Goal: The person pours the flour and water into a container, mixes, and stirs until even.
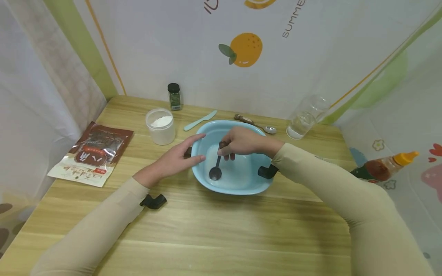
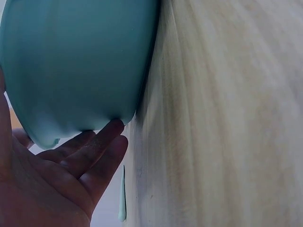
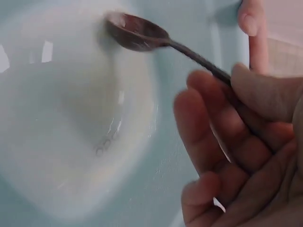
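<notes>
A light blue basin stands on the table with a shallow, cloudy whitish liquid in its bottom. My left hand holds the basin's left side. The thumb lies over the rim, and in the left wrist view the fingers rest along the outer wall. Between thumb and fingers, my right hand pinches the handle of a dark brown spoon above the basin. The spoon's bowl is low inside the basin, near its left front; the right wrist view shows it wet. Whether it touches the bottom, I cannot tell.
Left of the basin are a jar of white powder and a brown-and-white packet. Behind it lie a spice bottle, a pale green knife and a metal spoon. To the right stand a glass and a sauce bottle.
</notes>
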### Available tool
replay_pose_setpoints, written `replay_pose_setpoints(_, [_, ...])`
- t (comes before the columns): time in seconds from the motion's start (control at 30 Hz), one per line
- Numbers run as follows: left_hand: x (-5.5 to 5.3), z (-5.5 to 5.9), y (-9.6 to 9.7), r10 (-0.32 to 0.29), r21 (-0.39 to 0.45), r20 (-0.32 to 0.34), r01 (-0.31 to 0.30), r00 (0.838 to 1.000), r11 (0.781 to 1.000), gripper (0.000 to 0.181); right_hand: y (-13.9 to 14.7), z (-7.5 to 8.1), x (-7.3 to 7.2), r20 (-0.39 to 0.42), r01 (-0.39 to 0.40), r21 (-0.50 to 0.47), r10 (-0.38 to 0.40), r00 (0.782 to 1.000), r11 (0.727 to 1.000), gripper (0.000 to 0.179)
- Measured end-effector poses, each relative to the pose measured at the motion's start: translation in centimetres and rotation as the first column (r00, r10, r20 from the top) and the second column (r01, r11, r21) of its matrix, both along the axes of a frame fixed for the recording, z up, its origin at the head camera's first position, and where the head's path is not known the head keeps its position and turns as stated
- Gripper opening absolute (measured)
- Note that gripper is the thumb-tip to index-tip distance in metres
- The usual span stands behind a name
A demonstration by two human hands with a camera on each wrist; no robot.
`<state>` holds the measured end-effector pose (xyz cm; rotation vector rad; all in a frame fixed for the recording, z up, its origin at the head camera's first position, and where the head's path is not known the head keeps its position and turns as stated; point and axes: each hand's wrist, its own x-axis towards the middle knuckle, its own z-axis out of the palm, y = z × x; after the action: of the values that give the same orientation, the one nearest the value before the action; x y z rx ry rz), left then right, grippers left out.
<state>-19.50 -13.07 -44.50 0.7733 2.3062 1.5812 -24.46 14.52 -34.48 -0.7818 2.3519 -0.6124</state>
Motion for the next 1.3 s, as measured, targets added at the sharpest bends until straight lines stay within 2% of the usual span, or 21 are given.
replay_pose_setpoints(0.2, [0.0, 0.0, -0.1, 0.007, -0.017, -0.012, -0.008, 1.000, 1.000, 0.077, 0.3, 0.3, -0.4, -0.102, 0.134, 0.024, -0.131, 0.986, 0.991, 0.023])
replay_pose_setpoints(0.23, [0.0, 0.0, -0.2, 0.009, -0.021, -0.017, -0.010, 1.000, 1.000, 0.077, 0.4, 0.4, -0.4, -0.107, 0.133, 0.040, -0.128, 0.986, 0.990, 0.022])
replay_pose_setpoints(0.33, [0.0, 0.1, -0.2, 0.014, -0.027, -0.021, -0.014, 1.000, 1.000, 0.076, 0.4, 0.4, -0.1, -0.058, 0.050, 0.059, -0.047, 0.997, 0.997, 0.021])
replay_pose_setpoints(0.43, [0.1, 0.2, -0.3, 0.009, -0.019, -0.013, -0.009, 1.000, 1.000, 0.076, -0.3, 0.2, 0.2, -0.003, -0.055, 0.027, 0.055, 0.998, 0.998, 0.023])
replay_pose_setpoints(0.5, [0.2, 0.2, -0.2, 0.006, -0.013, -0.006, -0.006, 1.000, 1.000, 0.076, -0.9, 0.0, 0.2, 0.002, -0.066, 0.001, 0.066, 0.998, 0.998, 0.024])
replay_pose_setpoints(0.57, [0.2, 0.1, -0.2, 0.007, -0.014, -0.008, -0.007, 1.000, 1.000, 0.076, -1.2, -0.1, 0.0, -0.021, -0.028, -0.011, 0.028, 0.999, 1.000, 0.024])
replay_pose_setpoints(0.67, [0.1, 0.1, -0.2, 0.006, -0.015, -0.011, -0.006, 1.000, 1.000, 0.076, -1.0, 0.1, -0.7, -0.084, 0.078, 0.002, -0.077, 0.993, 0.997, 0.026])
replay_pose_setpoints(0.77, [0.1, 0.2, -0.1, 0.004, -0.014, -0.017, -0.004, 1.000, 1.000, 0.076, -0.1, 0.5, -1.4, -0.161, 0.177, 0.019, -0.171, 0.972, 0.984, 0.026])
replay_pose_setpoints(0.87, [0.0, 0.3, -0.1, 0.004, -0.014, -0.020, -0.004, 1.000, 1.000, 0.077, 0.9, 0.8, -1.5, -0.215, 0.227, 0.039, -0.213, 0.953, 0.973, 0.027])
replay_pose_setpoints(0.97, [0.0, 0.3, -0.2, 0.005, -0.016, -0.017, -0.005, 1.000, 1.000, 0.077, 1.4, 1.1, -1.0, -0.225, 0.192, 0.070, -0.172, 0.959, 0.979, 0.027])
replay_pose_setpoints(1.07, [0.0, 0.2, -0.3, -0.002, 0.001, -0.003, 0.002, 1.000, 1.000, 0.077, 1.2, 0.9, -0.6, -0.156, 0.083, 0.061, -0.073, 0.985, 0.995, 0.025])
replay_pose_setpoints(1.17, [-0.1, 0.1, -0.3, -0.010, 0.005, -0.005, 0.010, 1.000, 1.000, 0.076, 0.4, 0.4, -0.4, -0.080, -0.006, 0.013, 0.007, 0.997, 1.000, 0.025])
replay_pose_setpoints(1.23, [-0.1, 0.1, -0.2, -0.018, 0.006, -0.010, 0.018, 1.000, 1.000, 0.076, -0.1, 0.1, -0.5, -0.065, -0.008, -0.021, 0.007, 0.998, 1.000, 0.025])
replay_pose_setpoints(1.3, [-0.1, 0.0, -0.2, -0.017, 0.002, -0.016, 0.017, 1.000, 1.000, 0.076, -0.4, -0.1, -0.7, -0.093, 0.028, -0.034, -0.031, 0.995, 0.999, 0.026])
